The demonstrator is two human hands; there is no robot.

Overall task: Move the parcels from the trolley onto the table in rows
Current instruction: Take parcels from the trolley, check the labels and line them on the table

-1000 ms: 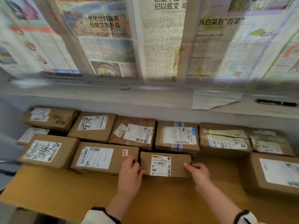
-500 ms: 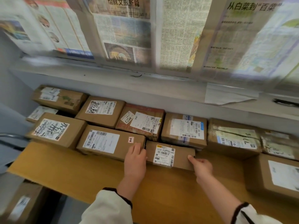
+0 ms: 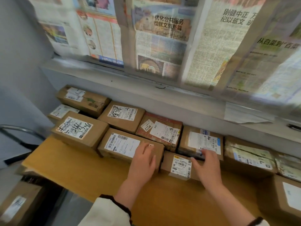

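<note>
Brown cardboard parcels lie in two rows on the yellow wooden table [image 3: 78, 170] below a window sill. A small parcel [image 3: 180, 166] with a white barcode label sits in the front row, against a longer parcel [image 3: 122, 145] on its left. My left hand [image 3: 143, 162] rests with relaxed fingers on the right end of the longer parcel. My right hand [image 3: 206, 167] hovers with spread fingers over the right end of the small parcel, its fingertips reaching the parcel behind [image 3: 202, 141]. Neither hand holds anything.
A further parcel [image 3: 17, 204] lies low at the bottom left, beside the table's edge, under a curved metal bar [image 3: 21, 130]. A large parcel [image 3: 286, 199] stands at the table's right front. Newspapers cover the window above the sill [image 3: 146, 97].
Both hands have left the ends of the small parcel. The left hand went up onto the longer neighbouring parcel, the right hand up over the small parcel's right end. The view has swung left.
</note>
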